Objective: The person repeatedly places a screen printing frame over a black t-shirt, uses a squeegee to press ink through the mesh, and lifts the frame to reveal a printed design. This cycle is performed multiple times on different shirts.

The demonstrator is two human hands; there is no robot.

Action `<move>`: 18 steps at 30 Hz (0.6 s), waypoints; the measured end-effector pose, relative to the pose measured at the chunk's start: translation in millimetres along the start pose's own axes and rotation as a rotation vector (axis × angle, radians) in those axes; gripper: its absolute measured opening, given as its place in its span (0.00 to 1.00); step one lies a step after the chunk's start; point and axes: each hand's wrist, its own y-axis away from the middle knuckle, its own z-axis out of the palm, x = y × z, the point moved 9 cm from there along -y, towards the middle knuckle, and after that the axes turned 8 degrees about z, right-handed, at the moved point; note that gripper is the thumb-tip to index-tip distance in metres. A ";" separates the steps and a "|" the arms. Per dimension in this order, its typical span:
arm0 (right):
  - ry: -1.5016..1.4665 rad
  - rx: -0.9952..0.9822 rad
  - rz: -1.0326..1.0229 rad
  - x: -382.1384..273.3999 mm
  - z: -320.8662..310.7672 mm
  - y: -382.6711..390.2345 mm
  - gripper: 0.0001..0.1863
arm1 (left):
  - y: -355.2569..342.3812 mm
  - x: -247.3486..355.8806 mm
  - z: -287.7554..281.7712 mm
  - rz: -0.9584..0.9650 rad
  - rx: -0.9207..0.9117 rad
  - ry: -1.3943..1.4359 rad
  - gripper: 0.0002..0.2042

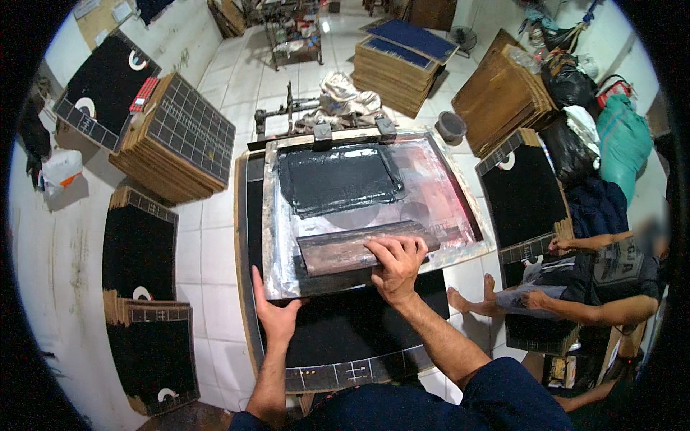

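Note:
A squeegee with a wide brown wooden handle [338, 255] lies across the near part of a screen-printing frame [366, 280]. My right hand [397, 264] is closed over the right part of that handle. At the frame's near left corner is my left hand [277, 314], with its fingers stretched along the side and the thumb apart; it rests against the corner. Thick black ink [341, 179] covers a rectangle on the far left of the mesh [431, 172]. Beneath the frame lies a black board [338, 330] with white markings along its near edge.
Stacks of black boards [140, 251] stand on the left, beside a taller stack with a grid top [190, 118]. A person [611, 273] sits at the right by another board stack [525, 194]. Hinge clamps [323, 135], rags [348, 97] and a bucket [451, 128] are beyond the frame.

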 end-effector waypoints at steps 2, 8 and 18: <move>-0.008 0.083 -0.050 -18.5 -28.7 -19.0 0.27 | -14.4 39.9 -14.5 0.129 0.015 0.158 0.54; 0.088 0.331 -0.231 -75.0 -89.5 -142.6 0.22 | -57.6 -21.0 -91.4 0.266 0.077 0.236 0.50; 0.211 0.286 -0.152 -94.1 -102.2 -275.0 0.21 | 333.8 -465.3 -162.9 -0.947 -0.227 -0.170 0.18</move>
